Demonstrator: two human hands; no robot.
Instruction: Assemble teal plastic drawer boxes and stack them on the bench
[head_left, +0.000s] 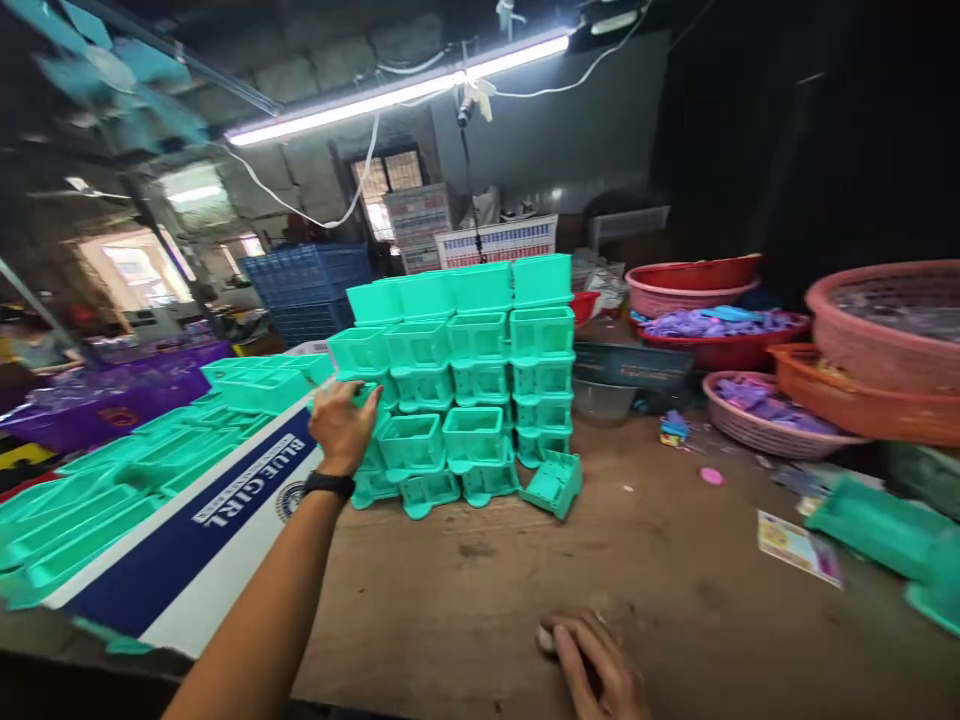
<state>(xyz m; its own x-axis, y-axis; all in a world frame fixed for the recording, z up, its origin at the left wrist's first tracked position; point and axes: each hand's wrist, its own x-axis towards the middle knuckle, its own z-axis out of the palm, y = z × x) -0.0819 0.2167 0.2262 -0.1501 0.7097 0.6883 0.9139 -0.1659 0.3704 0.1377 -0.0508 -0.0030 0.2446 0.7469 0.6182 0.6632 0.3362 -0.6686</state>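
Reaching left hand (pixel 341 425), teal boxes (pixel 457 385)

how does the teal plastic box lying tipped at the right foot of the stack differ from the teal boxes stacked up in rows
The tipped teal plastic box lies tilted on its side on the brown wooden table; the stacked teal plastic boxes sit upright with openings up. The tipped one stands alone beside the pile; the stacked ones rest on each other in rows and tiers. The left hand reaches the stack's left edge, far from the tipped box. Both share colour and shape.
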